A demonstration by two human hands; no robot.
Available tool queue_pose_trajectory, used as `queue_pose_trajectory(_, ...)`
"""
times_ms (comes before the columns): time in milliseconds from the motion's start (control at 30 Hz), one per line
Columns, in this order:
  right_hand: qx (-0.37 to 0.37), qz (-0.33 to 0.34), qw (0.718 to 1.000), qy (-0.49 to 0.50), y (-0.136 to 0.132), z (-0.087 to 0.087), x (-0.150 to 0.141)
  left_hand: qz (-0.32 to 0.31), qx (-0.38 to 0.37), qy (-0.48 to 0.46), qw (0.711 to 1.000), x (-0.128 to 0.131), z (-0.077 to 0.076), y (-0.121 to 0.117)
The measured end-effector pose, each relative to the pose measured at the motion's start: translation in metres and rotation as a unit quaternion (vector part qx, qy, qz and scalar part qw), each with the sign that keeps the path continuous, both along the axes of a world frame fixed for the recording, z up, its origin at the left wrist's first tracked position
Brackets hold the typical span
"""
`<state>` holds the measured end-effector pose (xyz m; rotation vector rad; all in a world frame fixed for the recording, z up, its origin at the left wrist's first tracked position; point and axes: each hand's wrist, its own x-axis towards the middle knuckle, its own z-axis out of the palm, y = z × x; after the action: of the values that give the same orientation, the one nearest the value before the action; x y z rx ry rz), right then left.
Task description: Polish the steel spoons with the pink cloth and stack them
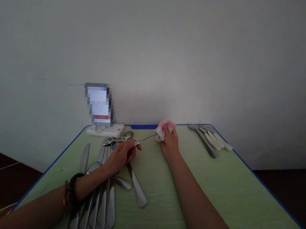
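My left hand is closed on the handle of a thin metal utensil that points right and slightly up. Its far end is wrapped in a pink and white cloth, which my right hand grips in closed fingers. The utensil's head is hidden inside the cloth. Both hands hover over the back middle of a light green table. Under my left forearm lies a row of metal cutlery, spoons and knives side by side.
A second group of cutlery, some pieces with white handles, lies at the back right. A phone on a white stand leans by the wall at the back left. The table has a blue edge; dark floor lies on both sides.
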<state>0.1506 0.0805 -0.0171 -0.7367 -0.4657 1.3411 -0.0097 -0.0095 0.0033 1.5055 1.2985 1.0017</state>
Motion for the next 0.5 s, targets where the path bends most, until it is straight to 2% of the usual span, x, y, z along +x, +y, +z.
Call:
queue_pose_trajectory(133,0.014,0.005,0.999,0.032,0.0019,-0.0001,0.0021,-0.076,0.004,0.056,0.995,-0.0003,0.002,-0.0017)
queue_pose_trajectory(233,0.02,0.029,0.998,0.05,0.0041,-0.0013,0.003,-0.137,-0.002,0.134,0.981,-0.0008,0.0028,-0.0029)
queue_pose_trajectory(367,0.038,0.074,0.995,0.054,0.0047,-0.0022,0.0019,-0.147,0.009,0.191,0.971,-0.0006,0.0014,-0.0028)
queue_pose_trajectory(500,0.064,0.175,0.982,-0.021,-0.0022,-0.0001,0.0012,-0.138,0.026,0.21,0.967,0.0003,-0.0009,-0.0014)
